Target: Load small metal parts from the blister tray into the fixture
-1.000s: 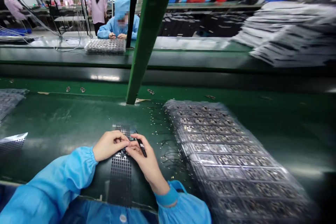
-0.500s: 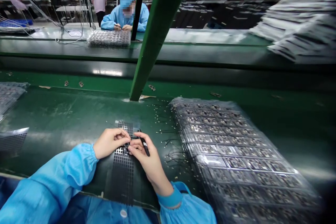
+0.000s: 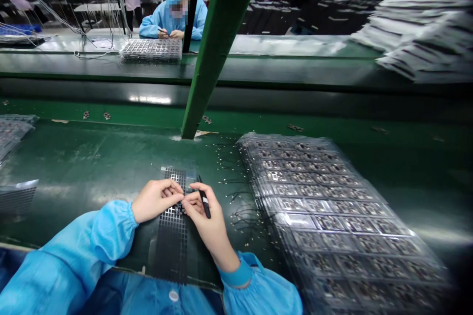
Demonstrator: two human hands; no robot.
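Observation:
My left hand (image 3: 157, 201) is closed in a pinch, its fingertips meeting those of my right hand. A thin dark cable (image 3: 162, 171) runs up and left from the pinch. My right hand (image 3: 209, 219) is closed around slim black tweezers (image 3: 204, 203), which slant across the fingers with the narrow end up. Its thumb and fingertips also press at a small circuit board (image 3: 179, 209), mostly hidden under the fingers. Beneath both hands lies a narrow sheet of small black squares (image 3: 172, 246) on the green bench (image 3: 99, 157).
Stacked clear trays of circuit boards (image 3: 332, 216) stand at the right. Several loose cables (image 3: 236, 197) lie beside them. A green post (image 3: 218, 44) rises beyond my hands. Another sheet (image 3: 18, 197) and a tray stack (image 3: 15, 133) are at the left. A co-worker (image 3: 175, 15) sits opposite.
The view has shifted slightly, so the bench and trays sit a little higher. The right fingertips have drawn up closer to the left ones. Both hands keep their hold.

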